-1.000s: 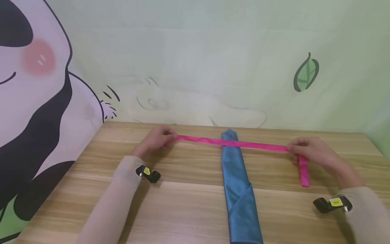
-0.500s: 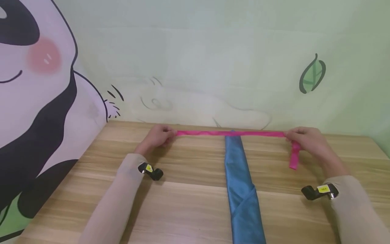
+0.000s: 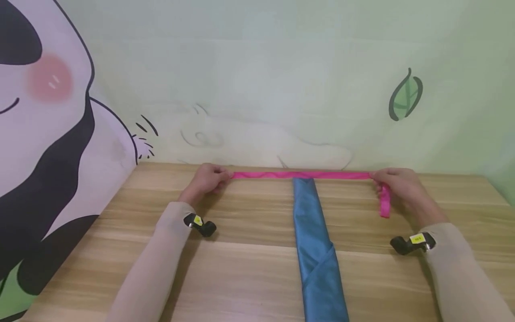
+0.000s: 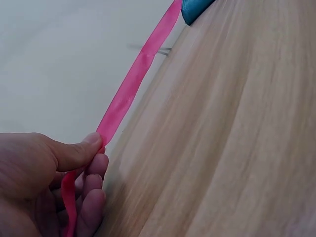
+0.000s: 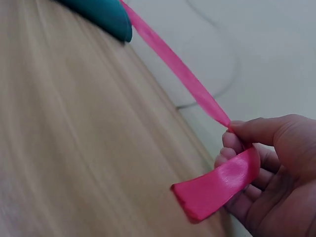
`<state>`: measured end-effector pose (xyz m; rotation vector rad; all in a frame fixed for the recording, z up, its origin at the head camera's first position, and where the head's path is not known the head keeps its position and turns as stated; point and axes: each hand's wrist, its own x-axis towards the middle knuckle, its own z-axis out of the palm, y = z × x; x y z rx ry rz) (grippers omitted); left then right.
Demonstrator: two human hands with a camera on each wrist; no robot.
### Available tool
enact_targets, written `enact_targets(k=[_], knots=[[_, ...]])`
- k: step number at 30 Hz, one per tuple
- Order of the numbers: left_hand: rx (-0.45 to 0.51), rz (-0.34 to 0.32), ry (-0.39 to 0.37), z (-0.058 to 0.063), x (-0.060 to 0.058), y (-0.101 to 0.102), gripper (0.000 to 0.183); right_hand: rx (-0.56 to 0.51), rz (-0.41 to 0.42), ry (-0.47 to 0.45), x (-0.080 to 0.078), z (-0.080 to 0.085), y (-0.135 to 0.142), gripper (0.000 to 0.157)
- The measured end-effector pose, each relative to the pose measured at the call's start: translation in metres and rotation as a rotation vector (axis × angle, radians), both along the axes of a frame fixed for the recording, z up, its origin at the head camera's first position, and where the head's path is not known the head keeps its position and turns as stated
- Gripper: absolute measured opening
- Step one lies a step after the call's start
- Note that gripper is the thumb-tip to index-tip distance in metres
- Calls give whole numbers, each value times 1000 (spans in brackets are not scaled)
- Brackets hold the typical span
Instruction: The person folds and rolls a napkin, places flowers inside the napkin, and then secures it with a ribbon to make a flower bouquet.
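A pink ribbon is stretched level between my hands, along the far edge of the table. My left hand pinches it between thumb and fingers, and a tail hangs past the palm in the left wrist view. With thumb and fingertips my right hand pinches the other side; a short free end dangles below it in the right wrist view. Under the ribbon's middle lies a folded blue satin necktie, running lengthwise toward me. The ribbon crosses at the tie's far end and hides its tip in the head view.
The wood-grain table ends at a pale green wall with a printed panda on the left and a leaf drawing on the right. A small black camera is strapped to each sleeve.
The ribbon has moved away from me, from across the tie to its far tip. My right hand moved farther back and slightly left; the left hand stayed nearly in place. Both kept their pinch.
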<state>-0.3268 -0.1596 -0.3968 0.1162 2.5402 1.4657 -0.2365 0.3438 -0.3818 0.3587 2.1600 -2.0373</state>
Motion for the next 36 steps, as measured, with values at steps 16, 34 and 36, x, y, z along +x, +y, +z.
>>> enact_targets(k=[16,34,36], knots=[[-37,52,42,-6,-9,-1,22,466,26,95,-8,-13,-4,47],[-38,147,92,-9,-15,6,26,502,-71,115,-19,-18,-16,40],[-27,162,88,-11,-17,8,25,504,-97,114,-21,-17,-19,39]])
